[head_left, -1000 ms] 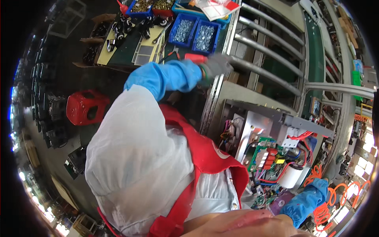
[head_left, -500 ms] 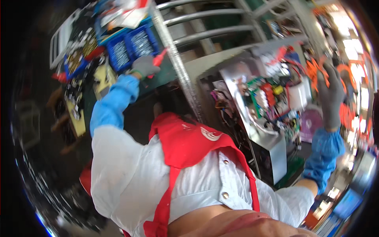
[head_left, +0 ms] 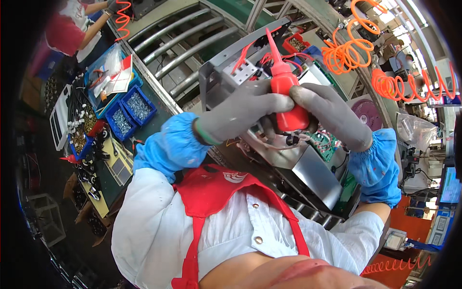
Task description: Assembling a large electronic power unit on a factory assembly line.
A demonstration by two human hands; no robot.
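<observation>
A red squeeze bottle (head_left: 285, 82) with a long pointed nozzle is held up in front of me, its tip pointing away. My left hand (head_left: 243, 110), in a grey glove, grips it from the left with the thumb across its front. My right hand (head_left: 334, 111), gloved likewise, closes on its right side with fingertips at the bottle's shoulder. Beneath and beyond both hands stands an open metal chassis (head_left: 313, 176) with wiring and a green circuit board (head_left: 323, 144) inside. The hands and bottle hide much of its inside.
On the left bench, blue bins (head_left: 139, 107) of small metal parts stand near a blue tray (head_left: 94, 77). Steel rollers (head_left: 192, 50) run beyond the chassis. Orange coiled hoses (head_left: 353, 50) hang at right. A co-worker (head_left: 72, 29) stands at far left.
My left hand has come from the left bench to the middle with the red bottle. My right hand has moved in from the far right and now grips the bottle too.
</observation>
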